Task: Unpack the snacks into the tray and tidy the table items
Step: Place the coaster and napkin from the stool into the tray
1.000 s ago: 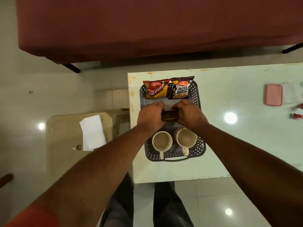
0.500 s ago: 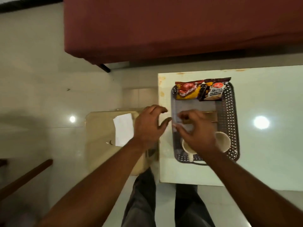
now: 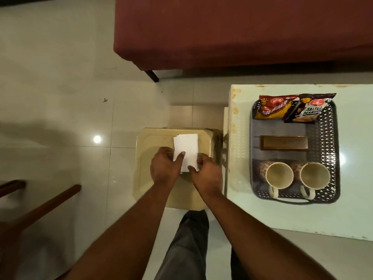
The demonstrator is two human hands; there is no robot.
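Observation:
A dark perforated tray (image 3: 334, 142) sits on the white table (image 3: 353, 223) at the right. It holds a red-yellow snack packet (image 3: 271, 110), a salted peanuts packet (image 3: 304, 112), a brown bar-shaped box (image 3: 284, 143) and two cream mugs (image 3: 279, 174) (image 3: 313, 174). On a beige stool (image 3: 145, 178) left of the table lies a white stack of paper napkins (image 3: 186, 150). My left hand (image 3: 164, 168) and my right hand (image 3: 205, 174) both pinch the near end of the napkins.
A maroon sofa (image 3: 242, 31) spans the far side. Wooden chair arms (image 3: 40, 207) show at the lower left. My legs in grey trousers (image 3: 187, 245) stand between stool and table. Glossy white floor tiles surround everything.
Both hands left the brown box, which now lies in the tray, and moved left onto the napkins on the stool. The view swung left.

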